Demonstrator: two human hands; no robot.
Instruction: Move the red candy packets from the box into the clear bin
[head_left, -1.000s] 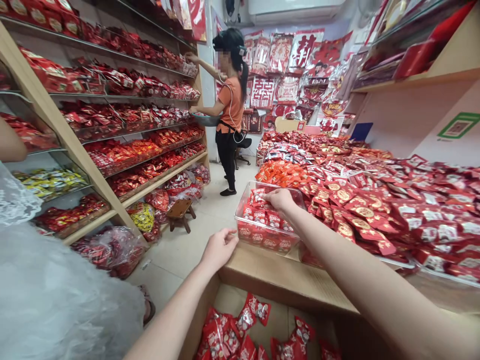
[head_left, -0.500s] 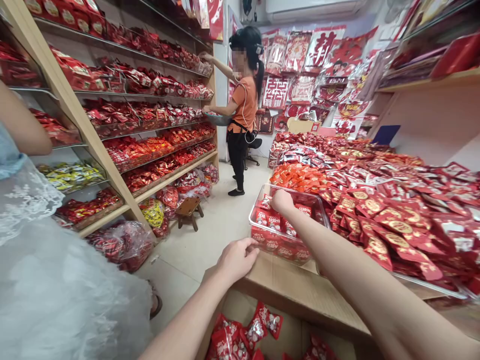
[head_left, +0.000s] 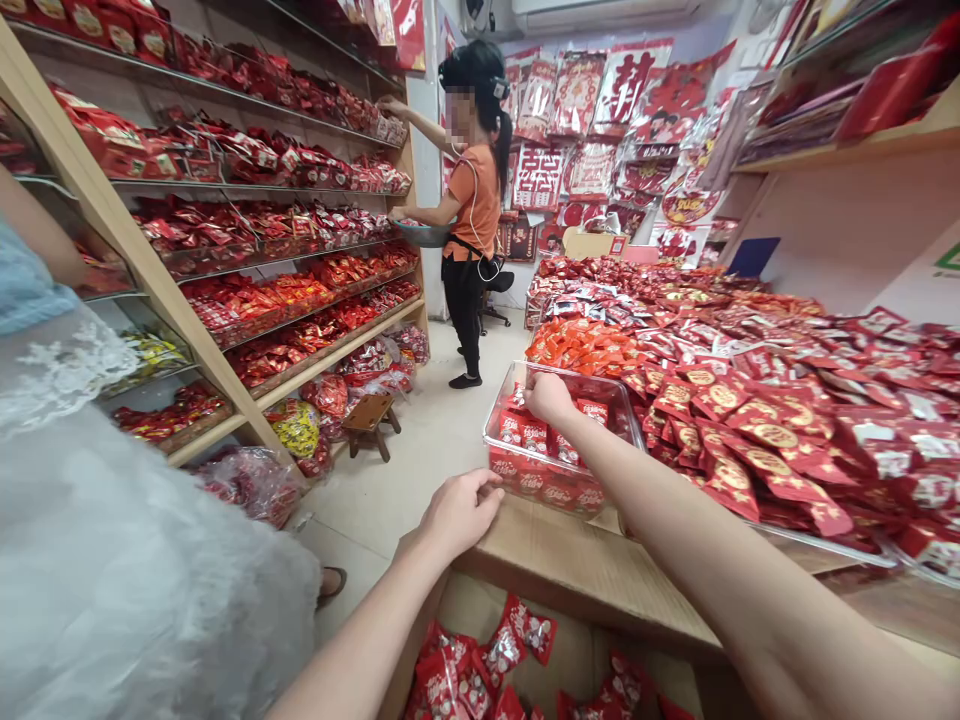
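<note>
My right hand [head_left: 549, 398] reaches down into a clear plastic bin [head_left: 561, 465] filled with red candy packets [head_left: 534, 436]. Its fingers are bent and closed around a small red-and-white candy packet [head_left: 517, 396], their tips partly hidden. Near the bin's front left corner, my left hand [head_left: 461, 512] rests on the edge of an open cardboard box [head_left: 540, 545]. The left fingers are loosely bent, the thumb a little apart, and nothing shows in them. Loose red candy packets [head_left: 450, 675] lie inside the box below.
Heaped red packets [head_left: 742, 400] cover the display at right. Shelves of packets [head_left: 247, 235] line the left wall. A co-worker in orange [head_left: 480, 190] stands there holding a bowl [head_left: 424, 235]. A person's white lace skirt [head_left: 150, 560] is close at left. A wooden stool [head_left: 371, 425] stands on the floor.
The view has shifted slightly, so most things sit a little further left. My right hand stays in the bin, and my left hand remains at the box edge.
</note>
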